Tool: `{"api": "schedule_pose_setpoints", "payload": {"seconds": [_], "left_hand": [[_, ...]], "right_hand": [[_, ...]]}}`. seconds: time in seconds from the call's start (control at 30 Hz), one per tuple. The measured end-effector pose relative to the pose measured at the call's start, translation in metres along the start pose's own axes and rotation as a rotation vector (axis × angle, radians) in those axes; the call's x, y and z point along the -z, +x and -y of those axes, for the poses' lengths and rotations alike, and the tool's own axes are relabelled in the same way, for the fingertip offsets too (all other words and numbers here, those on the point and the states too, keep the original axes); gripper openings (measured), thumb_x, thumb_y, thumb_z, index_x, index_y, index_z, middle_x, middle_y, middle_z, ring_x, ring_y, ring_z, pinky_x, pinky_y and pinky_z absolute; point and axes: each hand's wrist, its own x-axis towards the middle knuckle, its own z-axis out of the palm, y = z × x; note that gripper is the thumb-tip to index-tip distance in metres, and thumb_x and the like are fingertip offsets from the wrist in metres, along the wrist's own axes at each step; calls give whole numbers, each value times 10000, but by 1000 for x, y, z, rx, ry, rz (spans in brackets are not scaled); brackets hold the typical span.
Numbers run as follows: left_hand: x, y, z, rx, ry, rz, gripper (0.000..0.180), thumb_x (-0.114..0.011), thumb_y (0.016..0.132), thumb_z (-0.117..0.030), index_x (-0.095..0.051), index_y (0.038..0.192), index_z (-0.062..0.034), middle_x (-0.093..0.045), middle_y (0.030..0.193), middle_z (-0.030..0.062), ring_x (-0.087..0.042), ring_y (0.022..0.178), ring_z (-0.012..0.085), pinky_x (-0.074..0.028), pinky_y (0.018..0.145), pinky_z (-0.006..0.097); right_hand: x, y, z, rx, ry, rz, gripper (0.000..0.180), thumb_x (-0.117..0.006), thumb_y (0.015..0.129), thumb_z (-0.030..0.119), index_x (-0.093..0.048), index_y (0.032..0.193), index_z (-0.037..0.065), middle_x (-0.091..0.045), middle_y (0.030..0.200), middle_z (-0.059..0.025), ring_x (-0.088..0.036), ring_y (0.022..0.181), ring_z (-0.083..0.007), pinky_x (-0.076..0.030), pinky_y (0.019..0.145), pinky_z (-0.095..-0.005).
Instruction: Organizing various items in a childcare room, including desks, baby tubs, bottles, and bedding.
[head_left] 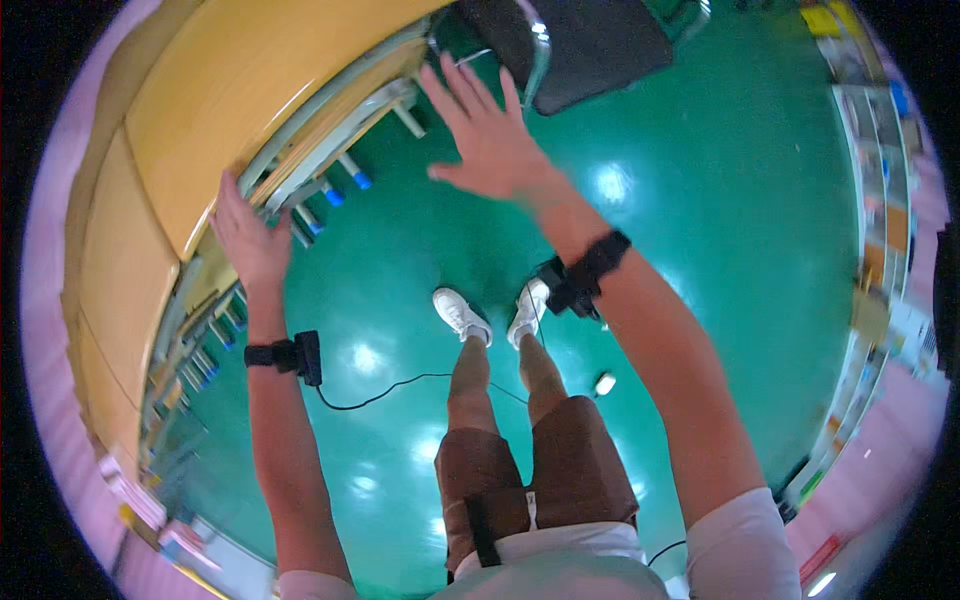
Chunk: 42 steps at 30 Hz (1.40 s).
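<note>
My left hand is at the edge of a yellow wooden table, its fingers stretched out and its thumb apart. Whether it touches the edge I cannot tell. Farther to the right, my right hand is spread over the green floor, empty, with its fingertips toward a dark chair with metal arms. A black strap with a small device sits on my left wrist, and a similar black strapped device is on my right wrist. A thin black cable runs from the left device toward my legs.
Stool legs with blue tips stick out from under the table, with more along its left side. Shelves holding assorted items line the right side. A small white object appears near my white shoes. The green floor is shiny.
</note>
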Motion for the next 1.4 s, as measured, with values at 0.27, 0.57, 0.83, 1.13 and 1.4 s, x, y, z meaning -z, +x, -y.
{"api": "schedule_pose_setpoints", "payload": {"seconds": [0.27, 0.57, 0.83, 1.13, 1.4], "left_hand": [[-3, -6, -7, -217, 225, 240, 935, -746, 640, -196, -208, 1354, 78, -349, 1352, 242, -361, 1238, 368, -276, 1041, 405], [7, -48, -126, -628, 260, 104, 915, -687, 646, -247, -210, 1374, 32, -289, 1383, 262, -311, 1262, 399, -255, 1031, 495], [-75, -271, -427, -829, -26, 809, 817, -721, 613, -54, -292, 1305, 28, -381, 1290, 239, -374, 1201, 380, -288, 1026, 394], [-100, -436, -644, -1076, -20, 1204, 685, -704, 692, -73, -341, 1269, -8, -419, 1271, 203, -445, 1163, 334, -366, 969, 399], [-191, -495, -702, -1378, 26, 1385, 486, -628, 663, -62, -473, 1121, -27, -530, 1116, 209, -484, 1071, 377, -390, 924, 409]], "right_hand": [[-18, -474, -94, -720, 96, 1062, 247, -530, 719, 120, -608, 945, 54, -631, 930, -160, -596, 912, -337, -485, 736, -442], [5, -751, -8, -1462, 664, 644, 596, -307, 912, 505, -421, 1257, 32, -525, 1165, -272, -506, 1082, -418, -396, 922, -485], [-52, -831, 70, -1716, 1040, 329, 388, -439, 850, 310, -517, 1084, 10, -579, 1039, -260, -543, 993, -407, -426, 862, -481], [-75, -864, 66, -1921, 1055, -231, 283, -438, 841, 258, -516, 947, 7, -605, 885, -243, -571, 847, -425, -452, 752, -505], [-119, -856, 18, -2077, 1153, -396, 303, -474, 810, 250, -517, 983, 5, -599, 949, -241, -569, 885, -420, -454, 770, -495]]}}
